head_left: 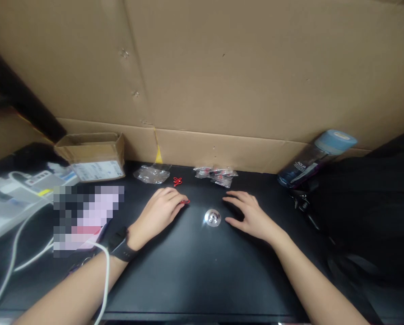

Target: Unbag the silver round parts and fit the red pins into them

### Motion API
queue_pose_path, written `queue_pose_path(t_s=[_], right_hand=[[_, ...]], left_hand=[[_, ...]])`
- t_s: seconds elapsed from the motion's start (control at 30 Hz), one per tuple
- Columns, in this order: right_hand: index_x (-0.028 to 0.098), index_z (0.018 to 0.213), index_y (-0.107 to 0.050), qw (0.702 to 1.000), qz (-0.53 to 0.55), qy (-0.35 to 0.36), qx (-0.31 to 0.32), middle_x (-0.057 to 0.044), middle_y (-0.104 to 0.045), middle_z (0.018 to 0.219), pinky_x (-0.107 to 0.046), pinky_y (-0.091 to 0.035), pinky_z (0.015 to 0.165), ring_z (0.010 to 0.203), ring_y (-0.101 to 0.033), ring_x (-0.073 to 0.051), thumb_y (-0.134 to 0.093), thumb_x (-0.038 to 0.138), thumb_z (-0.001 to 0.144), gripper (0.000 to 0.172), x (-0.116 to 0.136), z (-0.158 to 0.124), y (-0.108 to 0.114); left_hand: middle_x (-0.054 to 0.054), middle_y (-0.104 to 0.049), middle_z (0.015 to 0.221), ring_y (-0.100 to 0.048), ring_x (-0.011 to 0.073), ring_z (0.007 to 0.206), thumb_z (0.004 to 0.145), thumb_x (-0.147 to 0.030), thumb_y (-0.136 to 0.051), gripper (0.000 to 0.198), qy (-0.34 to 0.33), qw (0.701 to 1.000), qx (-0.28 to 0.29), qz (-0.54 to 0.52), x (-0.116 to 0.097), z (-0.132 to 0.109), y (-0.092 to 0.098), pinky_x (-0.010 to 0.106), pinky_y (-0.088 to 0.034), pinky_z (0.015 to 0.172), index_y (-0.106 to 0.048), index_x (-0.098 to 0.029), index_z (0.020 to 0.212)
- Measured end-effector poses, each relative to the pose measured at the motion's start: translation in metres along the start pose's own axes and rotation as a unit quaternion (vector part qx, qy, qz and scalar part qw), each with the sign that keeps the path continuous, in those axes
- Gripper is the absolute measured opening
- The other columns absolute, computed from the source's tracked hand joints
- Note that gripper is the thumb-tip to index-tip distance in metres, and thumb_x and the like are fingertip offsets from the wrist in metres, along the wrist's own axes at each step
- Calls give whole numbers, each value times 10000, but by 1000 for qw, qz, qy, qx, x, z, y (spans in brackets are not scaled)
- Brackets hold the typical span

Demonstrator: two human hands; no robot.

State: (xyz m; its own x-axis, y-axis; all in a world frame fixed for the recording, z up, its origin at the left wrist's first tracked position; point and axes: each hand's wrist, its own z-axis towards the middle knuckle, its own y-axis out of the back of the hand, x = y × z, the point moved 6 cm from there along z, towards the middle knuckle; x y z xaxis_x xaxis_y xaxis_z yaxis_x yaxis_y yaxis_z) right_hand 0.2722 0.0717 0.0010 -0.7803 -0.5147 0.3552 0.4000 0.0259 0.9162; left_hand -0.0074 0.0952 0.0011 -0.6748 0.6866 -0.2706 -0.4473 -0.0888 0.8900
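Note:
A shiny round metal disc (pixel 213 218) with a raised, holed middle lies on the black tabletop (pixel 202 271) between my two hands. My left hand (pixel 164 205), with a black watch (pixel 122 243) on its wrist, pinches a bit of red cord (pixel 185 201) between thumb and fingertips. Just beyond it lies another looped red cord (pixel 177 181). To the right of the disc, my right hand (pixel 251 214) hovers or rests with fingers apart and nothing in them; its thumb tip is near the disc without touching it.
Behind the hands are a crumpled clear plastic bag (pixel 152 174) and several small clear packets (pixel 218 174) with red bits inside. A cardboard box (pixel 93 155), white power strip (pixel 35 185) and white cable (pixel 107 271) are left. A blue-capped bottle (pixel 317 158), keys (pixel 302 203) and black bag (pixel 364 216) stand right.

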Motion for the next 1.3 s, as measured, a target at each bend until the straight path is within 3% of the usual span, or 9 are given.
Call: queue_pose_path(t_s=[0.13, 0.27, 0.5, 0.7, 0.8, 0.93, 1.1, 1.23, 1.3], right_hand=[[281, 1425, -572, 994, -67, -91, -10, -139, -545, 1517, -626, -437, 1064, 1387, -502, -382, -674, 357, 902, 538, -45, -14, 16], [272, 1370, -612, 987, -69, -146, -14, -115, -668, 1381, -544, -510, 1005, 1237, -644, -351, -657, 305, 886, 487, -76, -23, 27], [268, 1227, -704, 989, -62, -137, -2, -63, -767, 1190, -422, -562, 953, 1061, -728, -287, -654, 254, 875, 355, -72, -21, 30], [265, 1269, -698, 989, -23, -135, -56, -72, -777, 1137, -457, -593, 909, 993, -745, -295, -708, 300, 855, 415, -73, -22, 36], [256, 1237, -710, 986, 62, -120, -103, -75, -777, 1139, -458, -595, 936, 1015, -747, -290, -748, 344, 846, 402, -57, -18, 39], [238, 1215, -699, 963, 230, -81, -114, -80, -773, 1140, -410, -607, 915, 1015, -750, -258, -782, 345, 852, 388, -9, -5, 26], [246, 1189, -700, 949, 277, 28, -146, -91, -747, 1188, -402, -596, 945, 1096, -714, -259, -811, 234, 810, 395, 56, 6, 9], [253, 1215, -680, 939, 286, 75, -176, -98, -739, 1200, -429, -585, 995, 1131, -703, -268, -810, 199, 806, 432, 74, 5, 2], [256, 1230, -672, 936, 292, 73, -184, -103, -738, 1204, -431, -596, 981, 1130, -705, -272, -813, 201, 805, 450, 74, 5, -1]], left_hand=[[51, -749, 1086, -638, 231, 1040, 1048, -325, -546, 211, -8, 1000, 4, 5, -1, -1, -2, 391, -441, 919, -719, -243, 1138], [43, -750, 1074, -630, 233, 1045, 1048, -322, -547, 207, -12, 1000, 10, 5, -3, -1, -4, 396, -441, 923, -725, -246, 1120], [48, -750, 1072, -629, 234, 1056, 1052, -315, -531, 219, -12, 1000, 14, 2, -4, -1, -4, 404, -442, 943, -730, -245, 1111], [61, -753, 1084, -634, 241, 1059, 1050, -330, -528, 235, 0, 1000, 13, -25, -3, 0, -3, 409, -445, 955, -735, -243, 1120], [56, -761, 1085, -649, 231, 1038, 1038, -346, -557, 221, 19, 996, -2, -86, -6, 1, 0, 393, -456, 943, -739, -251, 1120], [30, -777, 1052, -676, 222, 1014, 1011, -358, -608, 182, 75, 979, 8, -189, -18, 3, -3, 380, -459, 939, -763, -271, 1051], [17, -780, 1030, -692, 204, 988, 995, -380, -628, 186, 126, 939, 21, -319, -35, 1, -13, 334, -485, 919, -764, -255, 972], [33, -778, 1030, -707, 195, 966, 1000, -390, -615, 215, 146, 899, 33, -412, -42, -2, -19, 302, -514, 906, -741, -217, 1008], [38, -776, 1023, -708, 198, 966, 998, -391, -617, 220, 148, 895, 34, -419, -44, -2, -19, 301, -517, 909, -738, -207, 1003]])
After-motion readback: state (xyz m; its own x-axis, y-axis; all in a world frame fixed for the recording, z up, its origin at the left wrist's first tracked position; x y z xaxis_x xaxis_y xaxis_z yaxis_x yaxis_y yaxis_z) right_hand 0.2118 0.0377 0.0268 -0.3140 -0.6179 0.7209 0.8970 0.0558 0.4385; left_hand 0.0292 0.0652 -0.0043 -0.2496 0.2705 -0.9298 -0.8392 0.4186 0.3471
